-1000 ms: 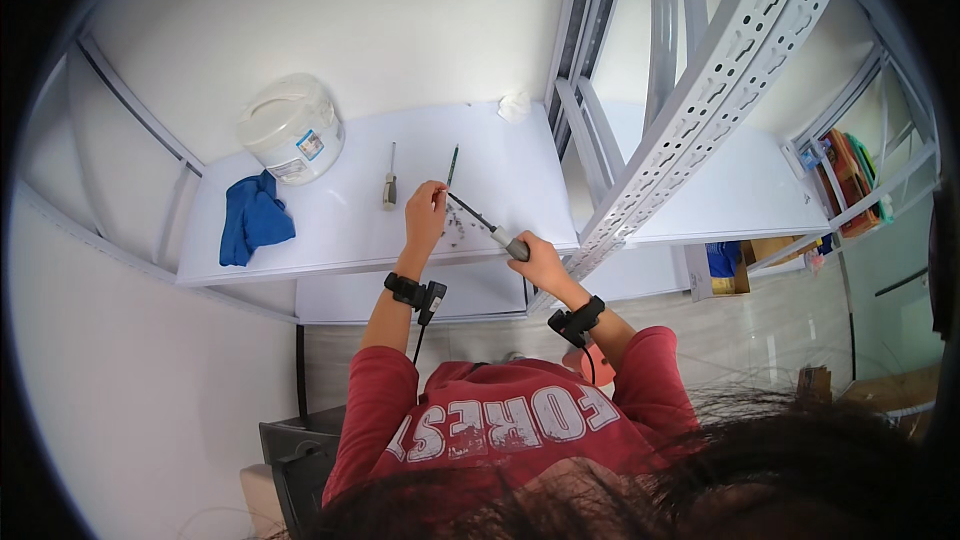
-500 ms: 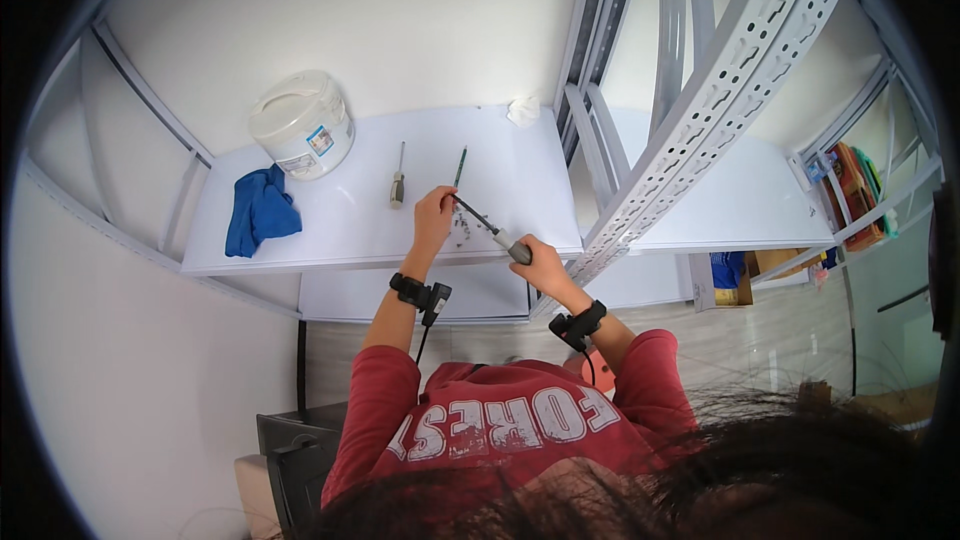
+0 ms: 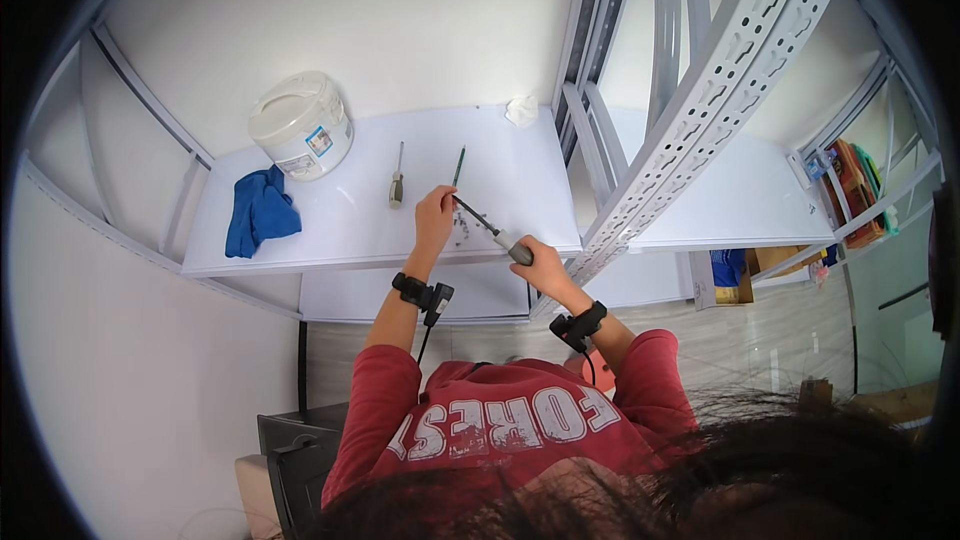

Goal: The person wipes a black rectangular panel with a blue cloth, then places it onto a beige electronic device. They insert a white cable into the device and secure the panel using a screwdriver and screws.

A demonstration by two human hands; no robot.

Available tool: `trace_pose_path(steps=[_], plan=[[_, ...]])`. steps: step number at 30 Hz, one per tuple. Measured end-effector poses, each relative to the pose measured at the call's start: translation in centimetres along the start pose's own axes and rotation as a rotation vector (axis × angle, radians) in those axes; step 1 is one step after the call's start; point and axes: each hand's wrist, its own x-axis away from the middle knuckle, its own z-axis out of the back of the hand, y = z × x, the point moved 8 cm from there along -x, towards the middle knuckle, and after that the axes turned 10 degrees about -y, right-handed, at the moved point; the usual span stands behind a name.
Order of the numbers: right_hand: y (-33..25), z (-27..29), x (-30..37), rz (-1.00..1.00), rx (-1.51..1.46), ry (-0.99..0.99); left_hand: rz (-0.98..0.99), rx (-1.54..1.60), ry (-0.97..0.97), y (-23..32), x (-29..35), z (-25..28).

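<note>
only my view has shifted slightly since a second ago; i see the right hand (image 3: 541, 268) still gripping a grey-handled screwdriver (image 3: 513, 246) over the shelf (image 3: 345, 225), its tip at the left hand (image 3: 434, 218), narrowed to a pinch, on what i cannot tell.

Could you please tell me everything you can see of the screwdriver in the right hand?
The screwdriver has a thick grey handle, apparently plastic, and a long, slim, dark shaft that looks like metal. The right hand grips the handle's rear end. The shaft slants away and leftward above the white shelf, its far end at the fingers of the left hand. Its tip shape and whether those fingers touch it are too small to tell.
</note>
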Motion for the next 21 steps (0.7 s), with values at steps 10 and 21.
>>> trace_pose_path(steps=[10,21], plan=[[-0.08,-0.24,0.33,-0.027,0.000,-0.010,-0.010,0.020,-0.005,-0.10,0.09,0.02],[-0.06,-0.37,0.38,-0.004,-0.009,-0.011,0.037,0.032,0.003,0.13,0.25,0.43]])
